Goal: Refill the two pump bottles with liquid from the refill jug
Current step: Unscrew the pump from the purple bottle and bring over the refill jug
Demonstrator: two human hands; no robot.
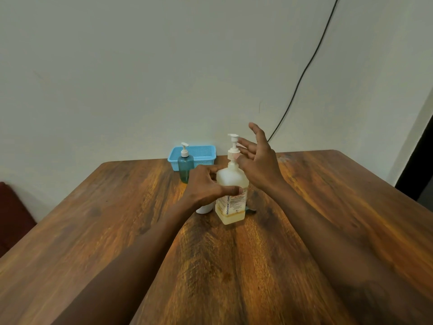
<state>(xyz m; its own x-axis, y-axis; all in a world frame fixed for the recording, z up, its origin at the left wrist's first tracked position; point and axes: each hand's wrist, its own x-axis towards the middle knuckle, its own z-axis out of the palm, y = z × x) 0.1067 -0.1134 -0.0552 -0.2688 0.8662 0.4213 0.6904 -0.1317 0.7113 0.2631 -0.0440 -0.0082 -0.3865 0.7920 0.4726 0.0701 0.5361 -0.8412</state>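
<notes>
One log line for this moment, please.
left hand grips clear square plastic pump bottle | right hand open beside its white pump | teal pump bottle upright, untouched, before blue plastic basket

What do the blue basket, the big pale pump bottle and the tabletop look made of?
Blue perforated basket: probably moulded plastic, matte; uniform colour, fine grid of holes.
Large translucent square pump bottle: semi-clear plastic; yellowish liquid shows through near its base.
Brown table: wood or wood-look laminate, semi-gloss; streaky grain, soft glare.
</notes>
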